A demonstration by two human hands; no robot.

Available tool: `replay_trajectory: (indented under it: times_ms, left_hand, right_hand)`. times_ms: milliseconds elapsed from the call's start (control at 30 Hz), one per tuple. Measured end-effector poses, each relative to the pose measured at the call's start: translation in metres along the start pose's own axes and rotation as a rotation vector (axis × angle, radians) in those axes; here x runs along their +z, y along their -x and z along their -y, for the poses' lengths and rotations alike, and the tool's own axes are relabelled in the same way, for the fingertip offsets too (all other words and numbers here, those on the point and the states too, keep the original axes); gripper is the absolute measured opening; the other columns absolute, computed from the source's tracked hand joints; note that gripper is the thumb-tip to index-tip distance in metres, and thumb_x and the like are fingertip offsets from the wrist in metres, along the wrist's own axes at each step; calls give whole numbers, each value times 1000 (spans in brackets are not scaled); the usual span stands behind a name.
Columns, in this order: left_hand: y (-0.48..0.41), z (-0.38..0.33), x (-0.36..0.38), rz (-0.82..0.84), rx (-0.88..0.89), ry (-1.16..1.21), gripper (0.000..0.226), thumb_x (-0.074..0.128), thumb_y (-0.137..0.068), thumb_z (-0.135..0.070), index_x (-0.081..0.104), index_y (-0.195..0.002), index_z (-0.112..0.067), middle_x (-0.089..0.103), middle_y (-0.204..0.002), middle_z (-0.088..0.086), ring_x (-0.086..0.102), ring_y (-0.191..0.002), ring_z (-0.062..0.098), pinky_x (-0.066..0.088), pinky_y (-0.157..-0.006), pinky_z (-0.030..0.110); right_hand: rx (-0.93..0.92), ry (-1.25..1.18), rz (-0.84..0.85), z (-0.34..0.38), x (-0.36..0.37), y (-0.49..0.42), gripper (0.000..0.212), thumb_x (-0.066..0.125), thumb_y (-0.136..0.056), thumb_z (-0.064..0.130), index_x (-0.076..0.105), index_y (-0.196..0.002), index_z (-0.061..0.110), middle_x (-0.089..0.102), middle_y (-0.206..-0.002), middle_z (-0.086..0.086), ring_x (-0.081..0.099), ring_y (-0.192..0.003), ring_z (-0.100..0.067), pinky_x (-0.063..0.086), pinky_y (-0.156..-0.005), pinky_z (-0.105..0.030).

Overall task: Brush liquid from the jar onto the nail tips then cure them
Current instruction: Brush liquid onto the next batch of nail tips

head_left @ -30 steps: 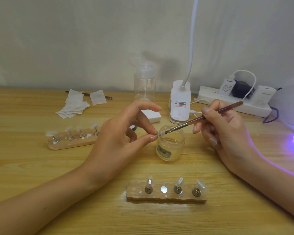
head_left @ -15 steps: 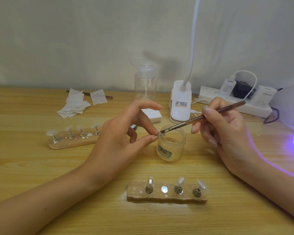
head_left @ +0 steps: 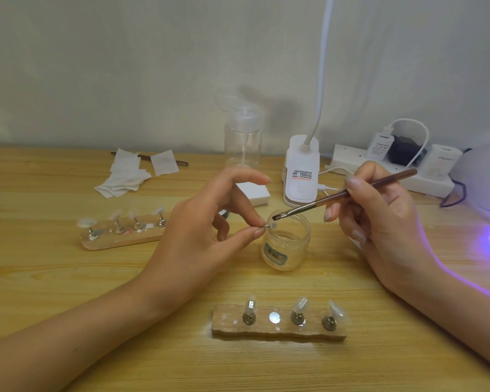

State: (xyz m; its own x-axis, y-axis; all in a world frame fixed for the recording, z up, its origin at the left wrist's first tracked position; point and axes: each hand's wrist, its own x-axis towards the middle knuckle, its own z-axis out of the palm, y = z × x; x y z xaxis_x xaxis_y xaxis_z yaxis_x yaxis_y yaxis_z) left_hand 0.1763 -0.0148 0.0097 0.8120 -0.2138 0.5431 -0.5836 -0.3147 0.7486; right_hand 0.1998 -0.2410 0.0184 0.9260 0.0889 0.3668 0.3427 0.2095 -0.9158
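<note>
At a nail desk, a light wooden strip holder (head_left: 119,240) carrying four pale nail tips on metal pegs lies just outside the left hand (head_left: 207,233), parked clear of the work. That hand pinches the metal stem of a single small clear nail tip (head_left: 272,225) between thumb and one finger, with the other fingers lifted out of the way. It holds the tip directly over the mouth of the small open clear glass jar (head_left: 283,250), apparently so that any drip falls back into the liquid. Nearer the person than both hands lies a second rough wooden strip holder (head_left: 266,331) with three tips standing and one bare metal disc, probably the held tip's slot. The right hand (head_left: 379,222) grips a slim brown-handled flat brush (head_left: 323,200) like a pen, fingers curled round the shaft, and the bristles meet the held tip above the jar. Beyond that hand's outer side a white domed curing lamp (head_left: 481,171) glows violet, within easy reach for the curing step, which is not yet begun.
</note>
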Motion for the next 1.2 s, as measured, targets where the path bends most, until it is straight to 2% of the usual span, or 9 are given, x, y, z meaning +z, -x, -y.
replay_trajectory:
  times_ms: [133, 200, 367, 500, 667, 767, 933, 1100, 1200]
  left_hand:
    - [0, 1, 0, 0, 4, -3, 54, 77, -84, -1, 56, -125, -29, 69, -85, -12, 68, -90, 14, 50, -59, 34]
    - [0, 1, 0, 1, 5, -3, 54, 77, -84, -1, 56, -125, -29, 69, -84, -12, 68, -90, 14, 49, -58, 34]
    - [0, 1, 0, 3, 1, -2, 54, 77, -84, -1, 56, -125, -29, 69, -83, -12, 68, -90, 14, 50, -58, 34]
    - [0, 0, 0, 2, -5, 3, 54, 78, -84, -1, 57, -125, -29, 69, -82, -11, 69, -89, 15, 50, -59, 33]
    - [0, 1, 0, 4, -27, 39, 52, 78, -84, -3, 57, -123, -31, 69, -81, -7, 68, -91, 19, 49, -59, 35]
    - [0, 0, 0, 4, -19, 39, 50, 75, -82, -9, 57, -123, -31, 69, -81, -7, 69, -91, 19, 49, -59, 36]
    - [0, 1, -1, 10, -19, 39, 50, 76, -83, -8, 57, -124, -31, 69, -82, -7, 69, -91, 18, 49, -58, 30]
    - [0, 2, -1, 15, -19, 36, 52, 77, -85, -3, 57, -125, -31, 68, -82, -7, 69, -90, 18, 48, -57, 28]
    - [0, 2, 0, 13, -19, 28, 52, 77, -85, -4, 57, -125, -30, 68, -81, -8, 69, -88, 16, 47, -57, 26]
  right_hand:
    - [40, 40, -13, 1, 3, 1, 25, 60, -89, 29, 44, -78, 15, 65, -62, -10, 36, -36, -9, 30, -37, -14]
    - [45, 35, -43, 1, 1, 0, 23, 60, -88, 29, 45, -76, 16, 64, -61, -11, 34, -36, -10, 29, -36, -15]
    - [20, 30, 10, 0, 2, 1, 25, 61, -94, 27, 45, -77, 17, 66, -63, -11, 37, -37, -10, 29, -38, -16]
    - [45, 54, -49, 0, 0, -1, 21, 60, -87, 31, 47, -74, 20, 65, -63, -10, 34, -37, -10, 18, -36, -23]
    - [6, 18, 7, 0, 3, 1, 25, 60, -93, 25, 44, -77, 15, 65, -61, -11, 37, -35, -8, 29, -37, -14]
    - [26, 60, -50, -1, 1, -1, 24, 60, -89, 28, 45, -76, 16, 65, -61, -11, 34, -35, -9, 24, -35, -17]
    - [-40, 13, 38, -1, 1, 1, 22, 54, -95, 22, 44, -76, 18, 67, -63, -11, 37, -36, -8, 30, -38, -14]
    - [-14, 42, -34, 0, 1, 0, 25, 59, -93, 25, 45, -76, 15, 65, -61, -12, 35, -34, -8, 27, -36, -15]
    - [-46, 16, 13, 0, 0, 1, 21, 53, -94, 21, 44, -76, 16, 66, -62, -11, 33, -35, -9, 28, -37, -15]
